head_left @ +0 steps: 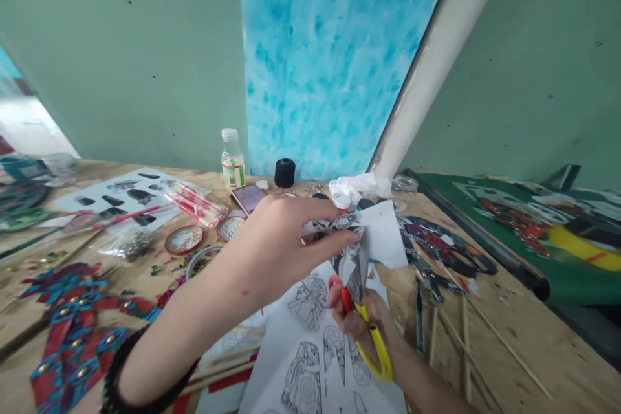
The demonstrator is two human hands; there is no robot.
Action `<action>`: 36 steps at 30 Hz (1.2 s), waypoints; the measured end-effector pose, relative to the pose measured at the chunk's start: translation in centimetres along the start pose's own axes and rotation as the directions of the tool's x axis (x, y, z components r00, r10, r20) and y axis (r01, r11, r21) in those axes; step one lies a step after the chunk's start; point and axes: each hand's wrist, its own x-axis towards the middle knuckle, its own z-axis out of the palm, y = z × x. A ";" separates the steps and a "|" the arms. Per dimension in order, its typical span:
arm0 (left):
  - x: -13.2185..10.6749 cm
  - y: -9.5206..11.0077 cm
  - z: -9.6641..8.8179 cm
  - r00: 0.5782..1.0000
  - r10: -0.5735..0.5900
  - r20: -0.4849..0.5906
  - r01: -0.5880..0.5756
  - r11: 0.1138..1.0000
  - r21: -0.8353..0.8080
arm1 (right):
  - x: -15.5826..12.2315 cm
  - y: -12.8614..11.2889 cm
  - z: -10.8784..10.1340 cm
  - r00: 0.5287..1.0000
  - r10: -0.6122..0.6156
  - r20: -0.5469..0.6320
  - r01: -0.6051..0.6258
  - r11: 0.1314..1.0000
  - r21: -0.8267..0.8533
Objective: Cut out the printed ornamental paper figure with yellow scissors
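Observation:
My left hand (pixel 279 239) reaches across the middle of the view and pinches a small printed paper cut-out (pixel 347 236) with black line drawings. My right hand (pixel 369 326), lower right of centre, grips scissors (pixel 361 310) with red and yellow handles; their blades point up into the cut-out. Beneath both hands lies a white sheet (pixel 310 349) printed with several black-and-white figure parts. A dark beaded band sits on my left wrist.
On the wooden table (pixel 509 362) lie thin wooden sticks (pixel 466 336), coloured shadow-puppet pieces (pixel 72 330), a small clear bottle (pixel 232 162), a phone (pixel 248 197), a black spool (pixel 284 173), round tins (pixel 183 239), a bag of red sticks (pixel 194 202). A green board (pixel 533 220) lies right.

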 end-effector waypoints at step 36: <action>0.0 1.1 1.7 0.967 0.011 -0.255 -0.015 1.000 -0.013 | -0.2 -0.1 0.4 0.999 -0.053 0.014 0.052 0.998 0.037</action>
